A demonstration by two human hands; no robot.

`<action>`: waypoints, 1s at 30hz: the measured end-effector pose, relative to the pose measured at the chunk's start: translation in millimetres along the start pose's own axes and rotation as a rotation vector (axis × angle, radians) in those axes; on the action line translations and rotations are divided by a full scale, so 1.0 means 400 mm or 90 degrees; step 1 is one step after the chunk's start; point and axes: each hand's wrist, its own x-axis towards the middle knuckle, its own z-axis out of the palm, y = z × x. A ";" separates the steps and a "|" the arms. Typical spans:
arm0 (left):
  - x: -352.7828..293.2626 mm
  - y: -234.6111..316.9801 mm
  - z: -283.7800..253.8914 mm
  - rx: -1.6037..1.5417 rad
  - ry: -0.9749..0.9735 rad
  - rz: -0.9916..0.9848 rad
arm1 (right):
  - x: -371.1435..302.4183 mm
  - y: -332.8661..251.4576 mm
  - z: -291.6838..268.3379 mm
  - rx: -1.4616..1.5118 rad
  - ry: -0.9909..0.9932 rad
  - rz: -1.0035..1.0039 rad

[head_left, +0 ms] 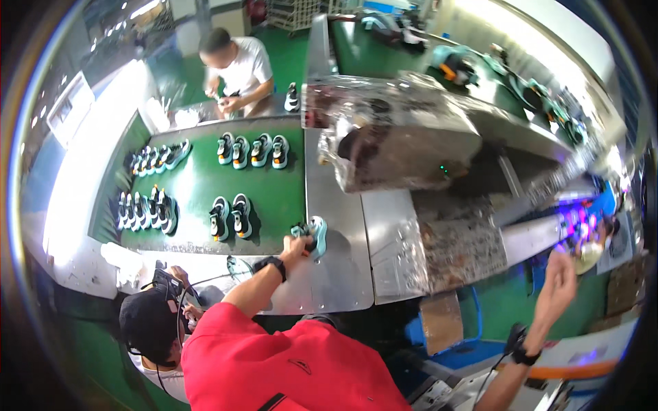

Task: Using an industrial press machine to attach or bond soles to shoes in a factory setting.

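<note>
Head, left fingers (pixel 303 242) gripping shoe (pixel 319 236), right fingers (pixel 561 266) loose

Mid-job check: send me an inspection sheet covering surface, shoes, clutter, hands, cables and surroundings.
Surface: green work surface beside a metal plate.
Shoes: several shoes in groups on the green; a pale-soled shoe in hand near the plate.
Clutter: cardboard at lower right.
Hands: left hand grips that shoe; right hand raised, nothing seen in it.
Cables: thin cable below the right wrist.
Surroundings: white-shirted co-worker opposite; capped co-worker at left.
</note>
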 end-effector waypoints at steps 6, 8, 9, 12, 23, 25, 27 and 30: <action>0.444 0.158 -0.069 -0.054 0.137 0.032 | 0.570 -0.204 0.465 -0.027 -0.253 -0.015; 0.585 0.232 -0.078 0.024 0.142 0.037 | 0.757 -0.177 0.608 -0.099 -0.308 0.021; 0.652 0.283 -0.059 0.085 0.109 0.047 | 0.829 -0.193 0.648 -0.139 -0.329 0.069; 0.755 0.360 -0.063 0.233 0.226 0.314 | 0.891 -0.300 0.849 -0.238 -0.323 0.132; 0.407 -0.025 0.077 -0.093 -0.255 0.056 | 0.923 -0.254 0.842 0.142 -0.467 0.091; 0.135 -0.032 0.084 -0.030 -0.423 0.328 | 0.982 -0.199 0.866 -0.044 -0.290 -0.013; 0.125 -0.320 0.005 -0.089 -0.558 -0.094 | 0.884 -0.323 0.911 -0.042 -0.226 -0.153; -0.223 0.121 0.201 -0.121 -0.575 -0.172 | 0.732 -0.511 0.673 -0.061 -0.215 -0.181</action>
